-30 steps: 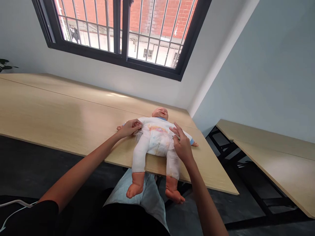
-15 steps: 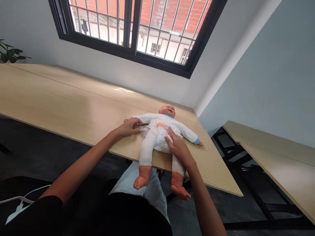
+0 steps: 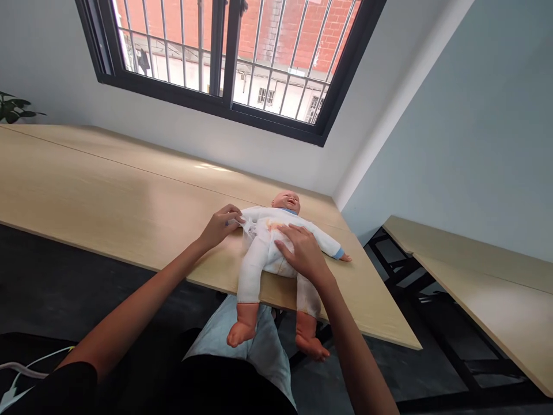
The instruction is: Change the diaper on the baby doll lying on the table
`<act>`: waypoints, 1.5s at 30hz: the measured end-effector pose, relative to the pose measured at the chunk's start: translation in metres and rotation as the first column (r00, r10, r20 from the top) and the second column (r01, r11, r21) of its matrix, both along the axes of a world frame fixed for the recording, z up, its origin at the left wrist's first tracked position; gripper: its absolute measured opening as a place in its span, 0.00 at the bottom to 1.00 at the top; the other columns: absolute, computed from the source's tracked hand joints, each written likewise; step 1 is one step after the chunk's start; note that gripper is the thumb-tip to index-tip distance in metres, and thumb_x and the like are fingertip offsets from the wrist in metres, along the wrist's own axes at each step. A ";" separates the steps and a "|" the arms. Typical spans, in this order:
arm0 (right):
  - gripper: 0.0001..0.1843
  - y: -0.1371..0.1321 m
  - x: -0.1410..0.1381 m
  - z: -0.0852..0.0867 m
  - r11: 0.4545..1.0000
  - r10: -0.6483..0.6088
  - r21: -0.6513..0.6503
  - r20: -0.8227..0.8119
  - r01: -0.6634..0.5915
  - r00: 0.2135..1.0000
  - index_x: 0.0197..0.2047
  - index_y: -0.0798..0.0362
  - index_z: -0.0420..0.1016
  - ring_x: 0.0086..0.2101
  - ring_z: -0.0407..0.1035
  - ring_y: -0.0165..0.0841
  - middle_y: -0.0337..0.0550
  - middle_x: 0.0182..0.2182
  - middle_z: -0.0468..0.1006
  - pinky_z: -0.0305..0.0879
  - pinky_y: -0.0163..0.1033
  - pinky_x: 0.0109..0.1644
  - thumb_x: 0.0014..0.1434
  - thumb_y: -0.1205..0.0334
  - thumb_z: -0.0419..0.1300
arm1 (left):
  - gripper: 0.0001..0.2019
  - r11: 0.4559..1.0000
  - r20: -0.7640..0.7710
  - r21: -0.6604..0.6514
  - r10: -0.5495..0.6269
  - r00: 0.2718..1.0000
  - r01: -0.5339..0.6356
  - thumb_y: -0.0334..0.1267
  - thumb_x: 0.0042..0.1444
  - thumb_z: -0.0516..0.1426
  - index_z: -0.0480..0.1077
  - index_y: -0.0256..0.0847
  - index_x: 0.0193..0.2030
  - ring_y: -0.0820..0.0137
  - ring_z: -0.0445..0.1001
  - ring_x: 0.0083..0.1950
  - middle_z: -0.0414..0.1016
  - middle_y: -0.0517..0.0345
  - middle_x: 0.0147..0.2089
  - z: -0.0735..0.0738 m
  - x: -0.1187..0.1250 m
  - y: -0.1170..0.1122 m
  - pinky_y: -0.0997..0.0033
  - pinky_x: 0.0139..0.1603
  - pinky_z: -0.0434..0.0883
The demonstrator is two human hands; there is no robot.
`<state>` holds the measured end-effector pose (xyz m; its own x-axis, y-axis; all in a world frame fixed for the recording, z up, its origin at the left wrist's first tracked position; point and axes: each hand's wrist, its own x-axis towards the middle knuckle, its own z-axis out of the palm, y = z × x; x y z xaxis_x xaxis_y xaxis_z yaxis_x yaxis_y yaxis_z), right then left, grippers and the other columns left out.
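A baby doll (image 3: 257,253) in a white suit with blue cuffs lies on its back on the table, its feet hanging past the front edge. Around its hips is a white diaper (image 3: 276,265) with a coloured print at the waist. My left hand (image 3: 222,225) is beside the doll's hip, fingers closed on the thin, stretched side of the diaper. Flat across the diaper's front rests my right hand (image 3: 305,251), its fingers outstretched and the thumb apart. That hand covers part of the print.
The light wooden table (image 3: 108,190) runs along the wall beneath a barred window (image 3: 224,63). A second table (image 3: 475,265) stands to the right, past a gap. At the lower left are white cables (image 3: 26,369), and a plant (image 3: 15,108) shows at the far left.
My left hand has pulled outward from the hip, stretching the diaper's side. My right hand has shifted up and across the diaper's front, its fingers now pointing more to the left.
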<state>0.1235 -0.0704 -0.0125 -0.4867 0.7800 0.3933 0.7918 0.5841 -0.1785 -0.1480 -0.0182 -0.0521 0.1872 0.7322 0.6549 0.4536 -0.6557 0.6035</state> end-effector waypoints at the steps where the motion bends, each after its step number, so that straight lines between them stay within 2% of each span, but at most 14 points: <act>1: 0.26 0.004 -0.006 0.002 1.000 0.021 0.000 0.028 -0.021 0.999 0.64 0.52 0.66 0.65 0.53 0.46 0.51 0.64 0.63 0.45 0.59 0.69 0.67 0.50 0.51 | 0.09 0.999 0.039 0.033 -0.004 0.999 0.003 0.38 0.58 0.55 0.76 0.41 0.33 0.65 0.72 0.45 0.71 0.53 0.42 0.002 0.006 -0.003 0.68 0.43 0.69; 6: 0.35 0.025 -0.034 -0.008 0.985 0.015 -0.170 0.114 0.005 0.993 0.68 0.59 0.58 0.67 0.46 0.48 0.58 0.67 0.54 0.36 0.62 0.70 0.67 0.43 0.50 | 0.09 0.993 0.163 0.104 -0.072 0.984 0.056 0.34 0.58 0.55 0.77 0.42 0.34 0.67 0.74 0.42 0.73 0.55 0.38 0.007 0.037 -0.012 0.67 0.45 0.69; 9: 0.43 0.031 -0.039 -0.015 0.978 0.021 -0.210 0.059 -0.008 0.998 0.71 0.62 0.50 0.68 0.44 0.48 0.61 0.67 0.52 0.29 0.63 0.70 0.64 0.39 0.52 | 0.10 0.984 0.116 0.079 -0.171 0.979 0.162 0.35 0.59 0.54 0.77 0.42 0.34 0.67 0.74 0.41 0.74 0.54 0.38 0.010 0.053 -0.012 0.67 0.43 0.70; 12: 0.53 0.034 -0.034 -0.018 0.973 0.052 -0.224 -0.058 -0.063 0.997 0.73 0.59 0.37 0.67 0.48 0.48 0.61 0.68 0.49 0.29 0.62 0.70 0.59 0.35 0.56 | 0.10 0.968 0.019 0.051 -0.245 0.969 0.244 0.36 0.59 0.54 0.76 0.41 0.32 0.67 0.74 0.40 0.75 0.53 0.38 0.015 0.066 -0.008 0.66 0.44 0.70; 17: 0.53 0.037 -0.026 -0.021 0.963 0.050 -0.252 -0.166 -0.091 0.985 0.72 0.52 0.44 0.66 0.48 0.52 0.59 0.71 0.37 0.33 0.64 0.69 0.54 0.37 0.63 | 0.06 0.961 -0.038 -0.005 -0.276 0.960 0.276 0.34 0.56 0.54 0.72 0.40 0.31 0.68 0.73 0.36 0.75 0.57 0.33 0.022 0.081 -0.002 0.68 0.42 0.70; 19: 0.56 0.038 -0.026 -0.022 0.959 0.043 -0.265 -0.221 -0.102 0.974 0.73 0.50 0.40 0.67 0.47 0.53 0.58 0.70 0.42 0.32 0.66 0.69 0.53 0.39 0.65 | 0.04 0.963 -0.039 -0.027 -0.270 0.962 0.269 0.33 0.54 0.55 0.70 0.39 0.31 0.69 0.73 0.34 0.74 0.59 0.31 0.021 0.084 0.000 0.68 0.40 0.70; 23: 0.67 0.036 -0.025 -0.022 0.936 0.092 -0.283 -0.378 -0.209 0.921 0.73 0.51 0.20 0.65 0.53 0.47 0.53 0.63 0.64 0.26 0.66 0.69 0.51 0.42 0.67 | 0.04 0.972 -0.013 -0.061 -0.227 0.974 0.226 0.34 0.52 0.57 0.67 0.39 0.35 0.70 0.71 0.33 0.73 0.60 0.31 0.018 0.090 0.002 0.70 0.37 0.70; 27: 0.60 0.028 -0.015 -0.017 0.937 0.098 -0.221 -0.575 -0.271 0.812 0.73 0.49 0.35 0.65 0.54 0.43 0.54 0.66 0.58 0.47 0.56 0.69 0.50 0.45 0.69 | 0.06 0.978 0.005 -0.072 -0.194 0.981 0.194 0.37 0.52 0.58 0.65 0.40 0.35 0.69 0.71 0.35 0.72 0.58 0.33 0.019 0.090 -0.007 0.69 0.39 0.70; 29: 0.47 0.022 -0.005 -0.016 0.957 0.086 -0.148 -0.679 -0.251 0.729 0.69 0.50 0.51 0.64 0.57 0.41 0.53 0.64 0.61 0.57 0.50 0.66 0.53 0.47 0.66 | 0.04 0.974 -0.014 -0.087 -0.212 0.977 0.210 0.37 0.55 0.57 0.67 0.40 0.34 0.67 0.73 0.37 0.74 0.57 0.34 0.020 0.087 -0.015 0.67 0.41 0.70; 32: 0.21 0.011 0.012 -0.018 0.987 0.054 -0.060 -0.743 -0.147 0.667 0.53 0.53 0.70 0.56 0.66 0.39 0.51 0.54 0.73 0.65 0.46 0.60 0.59 0.52 0.59 | 0.07 0.969 -0.095 -0.096 -0.236 0.967 0.227 0.37 0.59 0.54 0.72 0.40 0.35 0.64 0.75 0.42 0.77 0.55 0.37 0.020 0.083 -0.026 0.63 0.46 0.71; 34: 0.14 0.004 0.021 -0.023 0.996 0.000 -0.061 -0.749 -0.068 0.663 0.45 0.54 0.74 0.51 0.69 0.39 0.50 0.48 0.76 0.67 0.46 0.56 0.60 0.56 0.54 | 0.10 0.968 -0.161 -0.071 -0.248 0.955 0.239 0.37 0.62 0.52 0.74 0.39 0.38 0.62 0.75 0.47 0.78 0.52 0.42 0.017 0.082 -0.031 0.61 0.51 0.71; 37: 0.14 -0.001 0.029 -0.033 0.995 -0.083 -0.100 -0.762 0.010 0.642 0.43 0.54 0.74 0.47 0.71 0.39 0.49 0.46 0.78 0.66 0.46 0.55 0.59 0.60 0.51 | 0.12 0.965 -0.227 -0.038 -0.261 0.938 0.259 0.39 0.64 0.52 0.74 0.38 0.46 0.61 0.73 0.55 0.77 0.48 0.51 0.014 0.083 -0.037 0.58 0.58 0.69; 41: 0.15 0.001 0.030 -0.042 0.995 -0.064 -0.099 -0.765 -0.019 0.640 0.43 0.54 0.75 0.48 0.71 0.40 0.49 0.45 0.78 0.64 0.47 0.57 0.58 0.61 0.51 | 0.15 0.973 -0.369 -0.019 -0.222 0.903 0.231 0.40 0.65 0.51 0.71 0.39 0.54 0.61 0.67 0.63 0.72 0.48 0.60 0.015 0.086 -0.045 0.58 0.64 0.64; 45: 0.14 0.005 0.029 -0.041 0.993 -0.042 -0.108 -0.728 -0.054 0.685 0.46 0.54 0.75 0.46 0.74 0.40 0.49 0.45 0.79 0.68 0.46 0.55 0.59 0.57 0.56 | 0.17 0.975 -0.438 -0.047 -0.215 0.873 0.217 0.41 0.66 0.50 0.71 0.37 0.56 0.58 0.66 0.65 0.72 0.46 0.60 0.021 0.089 -0.047 0.56 0.65 0.64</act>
